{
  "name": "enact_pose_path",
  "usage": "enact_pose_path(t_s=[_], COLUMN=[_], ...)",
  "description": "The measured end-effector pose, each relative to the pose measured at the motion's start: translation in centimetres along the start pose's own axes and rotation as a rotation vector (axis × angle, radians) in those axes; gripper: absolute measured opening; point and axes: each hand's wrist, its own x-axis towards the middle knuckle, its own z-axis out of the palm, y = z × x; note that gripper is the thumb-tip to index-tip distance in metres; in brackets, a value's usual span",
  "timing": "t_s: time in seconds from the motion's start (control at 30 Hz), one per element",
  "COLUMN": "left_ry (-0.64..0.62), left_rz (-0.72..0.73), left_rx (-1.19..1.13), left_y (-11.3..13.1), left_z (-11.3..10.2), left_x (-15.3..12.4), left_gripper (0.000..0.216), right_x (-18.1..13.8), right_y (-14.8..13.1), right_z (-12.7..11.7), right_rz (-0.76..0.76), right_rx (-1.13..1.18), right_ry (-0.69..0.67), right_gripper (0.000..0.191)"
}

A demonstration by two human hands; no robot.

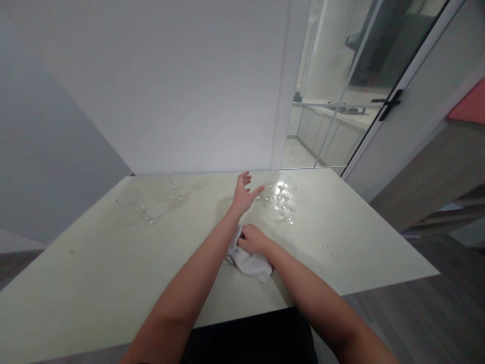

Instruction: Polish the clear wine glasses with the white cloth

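In the head view, I see the person's left hand [244, 196] open, fingers spread and holding nothing, its thumb pointing at a cluster of clear stemmed glasses [280, 196] just to its right; I can't tell whether it touches them. Nearer the body, the right hand [254, 238] grips a crumpled white cloth [252, 265] over the pale table [322, 253]. More clear glassware [151, 221] stands well left of the left hand.

Background: pale wall [182, 86], glazed door [329, 126], wooden unit [428, 174].
Wall top centre; door upper right, black handle [391, 104]; unit right edge, red item [470, 103] atop; grey floor [447, 318] lower right.
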Motion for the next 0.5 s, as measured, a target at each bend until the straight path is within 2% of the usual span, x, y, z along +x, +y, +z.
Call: enact_pose_path(t_s=[0.07, 0.13, 0.23, 0.3, 0.37, 0.43, 0.5], left_ry=[0.136, 0.403, 0.838, 1.019, 1.097, 1.045, 1.001], left_rz=[0.139, 0.273, 0.428, 0.437, 0.327, 0.146, -0.018], left_rx=[0.126, 0.326, 0.589, 0.717, 0.788, 0.786, 0.694], left_y=[0.4, 0.3, -0.7, -2.0, -3.7, -5.7, -7.5], left_z=[-3.6, -8.0, -15.1, -19.1, -22.1, -23.7, -24.3], left_x=[-1.7, -3.4, -5.3, -6.0, -6.3, -6.2, -5.9], left_gripper=[0.058, 0.054, 0.060, 0.069, 0.086, 0.106, 0.112], right_x=[0.0, 0.0, 0.1, 0.2, 0.3, 0.3, 0.4], right_y=[0.0, 0.0, 0.1, 0.2, 0.5, 0.9, 1.3], right_z=[-0.1, -0.2, -0.2, -0.1, 0.1, 0.2, 0.3], right_rz=[-0.025, -0.033, -0.014, -0.002, 0.019, 0.065, 0.132], right_rx=[0.047, 0.078, 0.083, 0.106, 0.180, 0.334, 0.537], right_ry=[0.004, -0.001, -0.006, 0.006, 0.019, 0.035, 0.098], right_gripper=[0.021, 0.021, 0.020, 0.020, 0.019, 0.021, 0.024])
